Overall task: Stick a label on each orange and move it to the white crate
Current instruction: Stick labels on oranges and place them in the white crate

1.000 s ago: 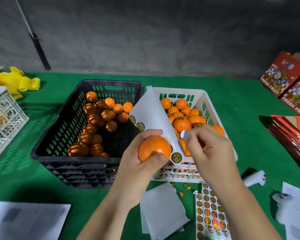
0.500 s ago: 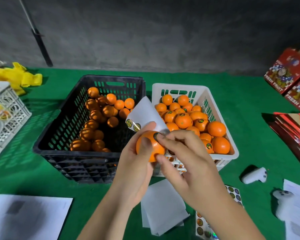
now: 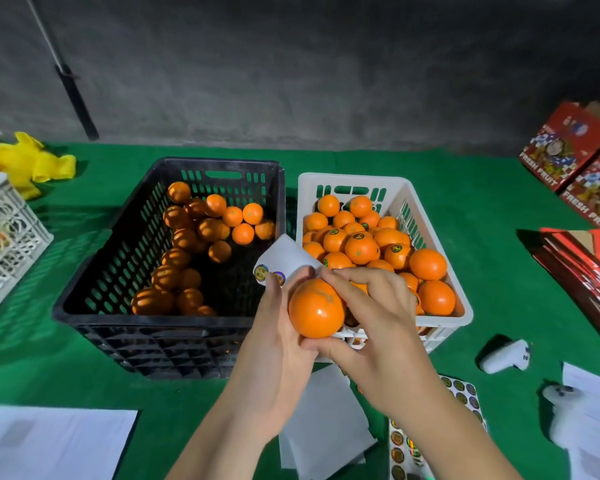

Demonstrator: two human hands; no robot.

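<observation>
1. Change: the right hand (image 3: 378, 327), pressing a label half a second ago, is now curling fingers and thumb around the orange (image 3: 316, 308).
2. Orange: hanging at the white crate (image 3: 440, 322) near rim; label hidden.
3. Left hand (image 3: 274, 327): cupping the orange, pinching the label sheet (image 3: 284, 258).
4. Judgement: transfer beginning.
5. Black crate (image 3: 118, 313): unlabelled oranges waiting.

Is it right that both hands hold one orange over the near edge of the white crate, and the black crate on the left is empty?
Not quite. The head view shows the black crate is not empty: many oranges lie inside it. The rest stands: the left hand and right hand hold one orange over the near edge of the white crate.
</observation>
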